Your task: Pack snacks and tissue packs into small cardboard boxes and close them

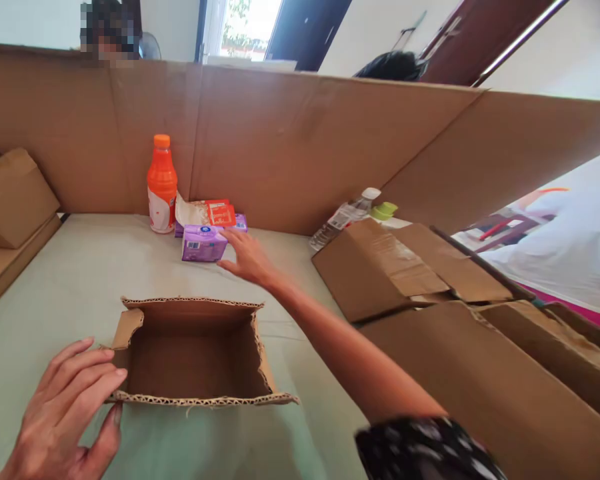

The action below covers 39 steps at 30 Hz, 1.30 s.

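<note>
An open cardboard box [190,363] with ragged cut edges stands on the pale green surface before me. My left hand [73,400] is at its front left corner, fingers over the left edge and thumb below the front flap. At the back, a purple tissue pack [203,244] has my right hand [245,257] at its right end. The right fingers and thumb are apart, with the fingertips at the pack's edge; whether they press on it I cannot tell. Behind lies another purple pack [241,222], partly hidden by a red and cream packet [215,212].
An orange bottle [162,187] stands at the back left. A clear plastic bottle [345,217] leans near a green lid [384,211]. Cardboard boxes [430,353] fill the right; another box [15,197] sits left. A tall cardboard wall [280,140] closes the back, with a person beyond it.
</note>
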Available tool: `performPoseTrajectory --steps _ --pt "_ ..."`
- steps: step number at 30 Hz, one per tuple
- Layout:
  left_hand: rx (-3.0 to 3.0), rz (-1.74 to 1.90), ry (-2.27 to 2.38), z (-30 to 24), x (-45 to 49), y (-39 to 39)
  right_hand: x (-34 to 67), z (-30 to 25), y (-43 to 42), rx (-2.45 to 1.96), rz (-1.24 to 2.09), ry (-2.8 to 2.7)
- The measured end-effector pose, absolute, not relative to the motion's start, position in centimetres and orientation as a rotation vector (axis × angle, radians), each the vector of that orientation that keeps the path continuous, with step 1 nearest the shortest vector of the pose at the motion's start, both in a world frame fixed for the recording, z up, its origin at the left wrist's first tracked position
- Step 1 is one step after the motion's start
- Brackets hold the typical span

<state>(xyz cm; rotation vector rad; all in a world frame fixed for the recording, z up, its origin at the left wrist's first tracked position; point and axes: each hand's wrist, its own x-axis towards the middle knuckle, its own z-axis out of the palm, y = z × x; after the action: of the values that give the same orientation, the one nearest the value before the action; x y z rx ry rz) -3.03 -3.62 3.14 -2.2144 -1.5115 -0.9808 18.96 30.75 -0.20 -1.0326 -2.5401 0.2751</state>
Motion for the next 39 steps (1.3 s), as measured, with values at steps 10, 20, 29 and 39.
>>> performPoseTrajectory --steps 10,20,29,39 --pt "-2.183 -1.133 -1.706 3.3 -1.0 -4.4 14.4 1.5 32.6 -1.136 0.124 -2.743" --pt "-2.530 -0.742 -1.505 6.5 -2.5 -2.0 25.6 13.7 17.6 -0.398 0.868 -1.930" --pt "-2.251 -0.543 -1.664 5.3 -0.8 -3.8 17.6 11.5 11.4 -0.657 -0.129 -3.323" --pt "-2.356 -0.764 -1.605 4.4 -1.0 -3.8 13.9 7.1 12.8 -0.509 0.054 -3.615"
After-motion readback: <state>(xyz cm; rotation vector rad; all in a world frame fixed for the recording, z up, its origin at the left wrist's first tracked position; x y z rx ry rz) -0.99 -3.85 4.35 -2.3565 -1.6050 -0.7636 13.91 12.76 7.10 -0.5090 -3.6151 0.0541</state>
